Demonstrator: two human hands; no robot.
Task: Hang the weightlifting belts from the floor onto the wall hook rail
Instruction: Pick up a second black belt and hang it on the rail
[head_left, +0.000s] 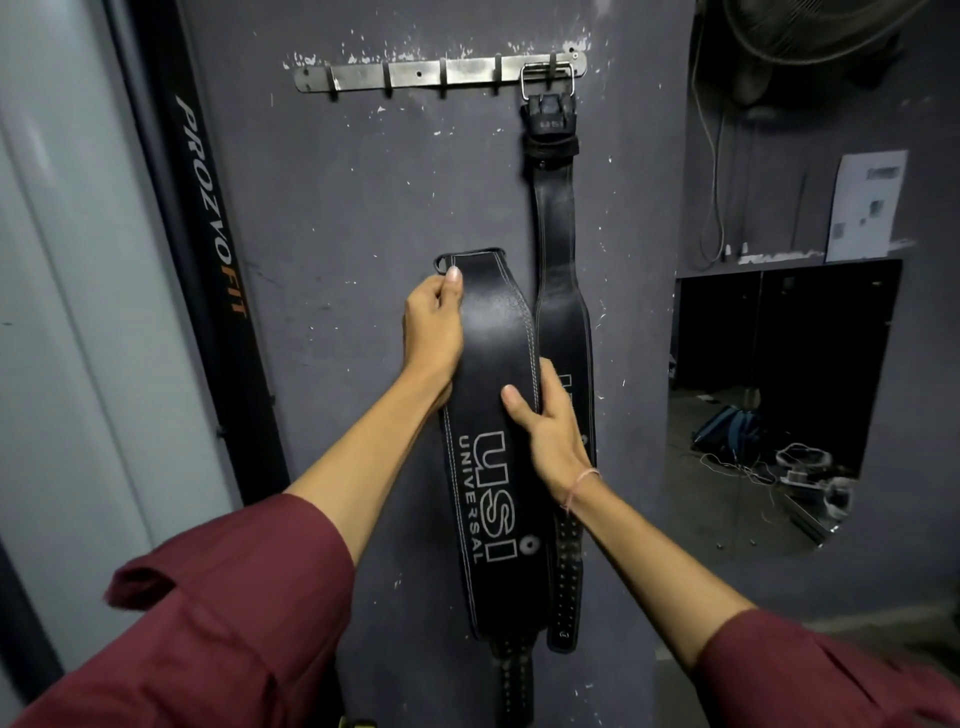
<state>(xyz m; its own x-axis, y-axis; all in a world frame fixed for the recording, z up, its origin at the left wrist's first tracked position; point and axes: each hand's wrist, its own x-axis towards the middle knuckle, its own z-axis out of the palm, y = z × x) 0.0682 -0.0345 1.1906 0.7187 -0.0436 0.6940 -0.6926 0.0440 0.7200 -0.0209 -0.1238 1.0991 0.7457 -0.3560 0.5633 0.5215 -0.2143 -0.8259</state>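
The left grip (434, 332) is clenched round the upper left edge of a black belt (488, 353), thumb on its face near the top end, and the right grip (550, 426) grasps the same belt's right edge lower down. The belt is held upright in the centre of the frame, in front of the grey wall (337, 208) and well below the hook rail (441, 75) at the upper middle. Just right of it, partly overlapped, a second belt (558, 234) hangs by its metal buckle (548, 80) from the rail's rightmost hook.
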